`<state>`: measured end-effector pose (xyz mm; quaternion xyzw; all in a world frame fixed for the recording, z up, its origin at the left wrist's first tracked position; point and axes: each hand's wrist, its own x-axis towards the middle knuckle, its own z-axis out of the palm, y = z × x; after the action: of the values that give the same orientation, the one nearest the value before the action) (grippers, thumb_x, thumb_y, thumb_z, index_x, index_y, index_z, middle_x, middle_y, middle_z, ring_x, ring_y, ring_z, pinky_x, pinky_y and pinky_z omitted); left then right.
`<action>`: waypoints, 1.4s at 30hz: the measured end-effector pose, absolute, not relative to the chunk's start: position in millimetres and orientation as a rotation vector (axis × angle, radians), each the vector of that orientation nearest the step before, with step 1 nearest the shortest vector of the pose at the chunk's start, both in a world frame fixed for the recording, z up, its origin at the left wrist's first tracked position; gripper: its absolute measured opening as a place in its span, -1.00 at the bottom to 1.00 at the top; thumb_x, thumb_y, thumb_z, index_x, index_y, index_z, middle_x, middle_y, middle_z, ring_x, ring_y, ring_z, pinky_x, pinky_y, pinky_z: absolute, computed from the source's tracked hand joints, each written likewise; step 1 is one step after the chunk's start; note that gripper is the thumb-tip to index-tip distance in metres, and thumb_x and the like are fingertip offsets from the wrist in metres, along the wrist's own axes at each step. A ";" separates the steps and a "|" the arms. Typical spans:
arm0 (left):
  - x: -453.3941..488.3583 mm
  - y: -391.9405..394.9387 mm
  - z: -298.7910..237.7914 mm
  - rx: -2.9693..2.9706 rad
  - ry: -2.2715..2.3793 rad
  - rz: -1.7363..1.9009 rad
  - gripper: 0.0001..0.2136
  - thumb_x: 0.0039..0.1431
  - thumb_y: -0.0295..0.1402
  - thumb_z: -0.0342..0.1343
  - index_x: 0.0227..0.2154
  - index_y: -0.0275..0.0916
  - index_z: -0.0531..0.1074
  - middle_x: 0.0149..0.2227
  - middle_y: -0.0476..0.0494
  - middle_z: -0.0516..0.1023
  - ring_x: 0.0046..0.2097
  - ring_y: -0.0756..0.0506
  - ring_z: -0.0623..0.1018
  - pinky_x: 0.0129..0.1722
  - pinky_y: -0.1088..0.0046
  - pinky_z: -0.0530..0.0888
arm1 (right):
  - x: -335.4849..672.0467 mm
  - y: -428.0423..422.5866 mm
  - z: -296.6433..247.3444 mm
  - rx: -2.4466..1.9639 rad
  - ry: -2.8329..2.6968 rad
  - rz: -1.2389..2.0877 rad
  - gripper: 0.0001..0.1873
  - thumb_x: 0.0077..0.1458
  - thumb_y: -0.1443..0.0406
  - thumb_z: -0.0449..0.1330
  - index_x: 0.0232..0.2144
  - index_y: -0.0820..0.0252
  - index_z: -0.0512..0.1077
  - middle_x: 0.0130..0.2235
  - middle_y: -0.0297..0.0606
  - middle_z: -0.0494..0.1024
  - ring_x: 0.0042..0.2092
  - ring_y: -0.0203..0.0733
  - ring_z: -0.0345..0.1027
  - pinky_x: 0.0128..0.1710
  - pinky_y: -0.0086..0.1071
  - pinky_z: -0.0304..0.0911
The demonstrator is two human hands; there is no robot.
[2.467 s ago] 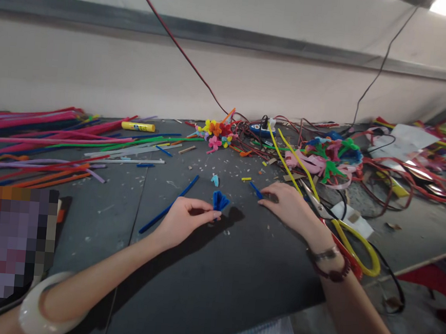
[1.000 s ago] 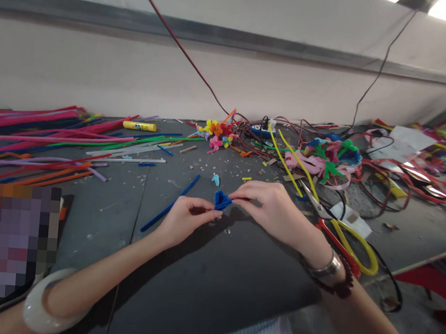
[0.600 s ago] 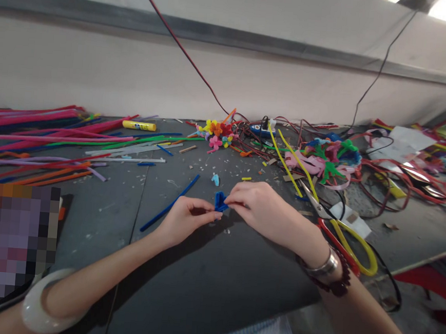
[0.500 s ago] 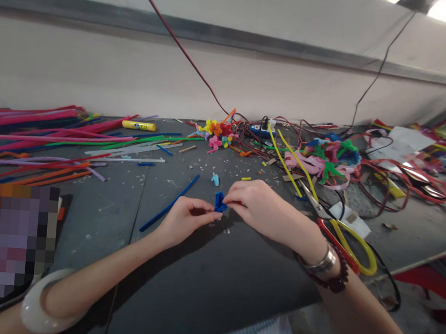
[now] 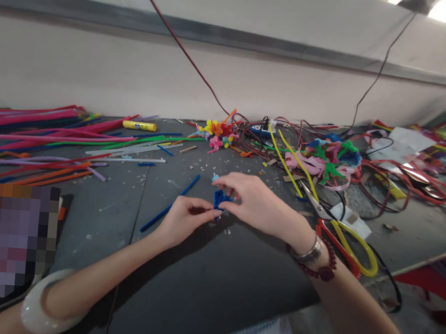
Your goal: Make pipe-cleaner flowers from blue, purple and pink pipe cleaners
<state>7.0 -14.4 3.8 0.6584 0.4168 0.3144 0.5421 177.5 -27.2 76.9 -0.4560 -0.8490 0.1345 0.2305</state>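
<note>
Between the thumb and index finger of my left hand (image 5: 188, 218) is a small piece of folded blue pipe cleaner (image 5: 218, 196), pinched at its lower left side. My right hand (image 5: 256, 203) curves around the same piece from the right. Its thumb rests against the blue fuzz while the index finger arches over the top; the exact contact of its other fingers is partly hidden. A straight length of blue pipe cleaner (image 5: 157, 219) lies on the table behind my left hand. Past my right index fingertip, a light-blue scrap (image 5: 215, 177) is partly covered.
Pipe cleaners (image 5: 71, 137) in many colours spread over the left side. A yellow glue stick (image 5: 139, 126) and a pipe-cleaner flower bunch (image 5: 217, 133) lie near the wall. Scissors (image 5: 350, 239) with red and yellow handles lie right of my right hand, beside tangled cords (image 5: 382, 200).
My right hand has shifted slightly left, its fingers spreading from a pinch to arch over the blue piece and the light-blue scrap. My left hand keeps its pinch, nearly still.
</note>
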 end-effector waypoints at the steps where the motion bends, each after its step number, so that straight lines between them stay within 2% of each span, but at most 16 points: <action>1: 6.4 -14.3 3.8 1.565 1.000 0.769 -0.86 -0.05 -0.32 0.18 -0.53 -0.30 0.53 -0.54 -0.04 0.54 -0.49 0.00 0.46 -0.46 0.57 0.35 | 180.5 -28.4 75.8 -1.285 -2.236 0.359 -0.72 -0.09 0.43 0.21 -0.24 0.20 0.45 -0.29 -0.23 0.52 -0.38 -0.28 0.35 -0.38 -0.44 0.23; 3: 5.5 -14.1 3.6 1.588 1.022 0.806 -0.84 -0.05 -0.30 0.18 -0.53 -0.31 0.53 -0.54 -0.05 0.54 -0.48 -0.01 0.46 -0.46 0.57 0.35 | 188.7 -29.4 68.3 -1.354 -2.042 0.422 -0.72 -0.10 0.33 0.24 -0.24 0.22 0.45 -0.33 -0.23 0.53 -0.40 -0.27 0.35 -0.40 -0.43 0.23; 6: 4.6 -14.0 3.2 1.617 1.059 0.862 -0.83 -0.07 -0.29 0.19 -0.53 -0.31 0.53 -0.54 -0.05 0.54 -0.48 -0.01 0.47 -0.46 0.58 0.36 | 199.0 -27.4 45.5 -1.370 -1.922 0.766 -0.73 -0.04 0.17 0.19 -0.33 0.24 0.49 -0.40 -0.28 0.53 -0.39 -0.26 0.35 -0.40 -0.43 0.21; 10: 4.5 -14.3 4.1 1.612 1.076 0.932 -0.85 -0.09 -0.31 0.21 -0.53 -0.31 0.53 -0.52 -0.05 0.56 -0.47 -0.01 0.48 -0.44 0.58 0.38 | 194.8 -25.3 16.6 -1.228 -1.816 1.081 -0.75 -0.01 0.17 0.16 -0.47 0.27 0.50 -0.51 -0.37 0.45 -0.46 -0.35 0.27 -0.48 -0.49 0.12; 17: 2.9 -13.4 4.8 1.698 1.071 0.916 -0.87 -0.06 -0.31 0.20 -0.52 -0.27 0.56 -0.52 -0.03 0.58 -0.46 -0.02 0.50 -0.44 0.58 0.39 | 176.5 -33.8 12.2 -1.101 -1.604 0.970 -0.91 -0.05 0.32 0.22 -0.51 0.23 0.51 -0.43 -0.30 0.49 -0.36 -0.30 0.34 -0.33 -0.46 0.20; 23: 1.2 -16.6 5.0 1.908 1.033 0.919 -0.86 0.03 -0.33 0.13 -0.45 -0.25 0.56 -0.45 -0.03 0.58 -0.41 -0.04 0.51 -0.40 0.56 0.39 | 173.5 -36.5 7.6 -1.106 -1.523 0.876 -0.94 -0.10 0.41 0.23 -0.52 0.20 0.51 -0.47 -0.32 0.51 -0.40 -0.31 0.36 -0.38 -0.47 0.25; 33: 5.1 -21.3 10.3 2.010 0.841 0.961 -0.85 0.11 -0.46 0.03 -0.43 -0.30 0.52 -0.40 -0.11 0.53 -0.33 -0.03 0.49 -0.28 0.52 0.38 | 172.7 -38.6 5.9 -1.034 -1.540 0.743 -0.96 -0.08 0.39 0.24 -0.51 0.18 0.50 -0.44 -0.31 0.50 -0.39 -0.30 0.37 -0.36 -0.44 0.26; 35: 4.8 -19.6 9.6 1.937 0.856 0.948 -0.86 0.08 -0.45 0.07 -0.46 -0.29 0.53 -0.41 -0.10 0.55 -0.32 -0.04 0.50 -0.27 0.52 0.39 | 173.2 -38.6 6.8 -1.026 -1.539 0.769 -0.95 -0.08 0.40 0.24 -0.51 0.18 0.50 -0.45 -0.31 0.49 -0.39 -0.31 0.36 -0.36 -0.44 0.25; 39: 3.8 -17.0 8.4 1.755 0.890 0.879 -0.93 -0.04 -0.45 0.18 -0.55 -0.27 0.55 -0.53 -0.04 0.55 -0.45 -0.01 0.49 -0.43 0.58 0.40 | 176.2 -38.7 7.8 -0.987 -1.510 0.950 -0.90 -0.11 0.44 0.24 -0.51 0.16 0.52 -0.47 -0.34 0.45 -0.40 -0.34 0.34 -0.39 -0.46 0.24; 42: 4.2 -17.4 8.5 1.622 0.829 0.842 -0.96 -0.10 -0.48 0.22 -0.56 -0.25 0.56 -0.52 -0.02 0.57 -0.45 0.00 0.50 -0.42 0.60 0.41 | 179.3 -38.3 8.4 -0.922 -1.494 1.142 -0.90 -0.13 0.42 0.26 -0.50 0.13 0.53 -0.44 -0.35 0.44 -0.39 -0.36 0.33 -0.40 -0.48 0.23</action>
<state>4.2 -17.4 8.5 0.6816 0.3485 0.3540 0.5373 179.3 -38.3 8.4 -0.3813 -0.6179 0.4720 0.5000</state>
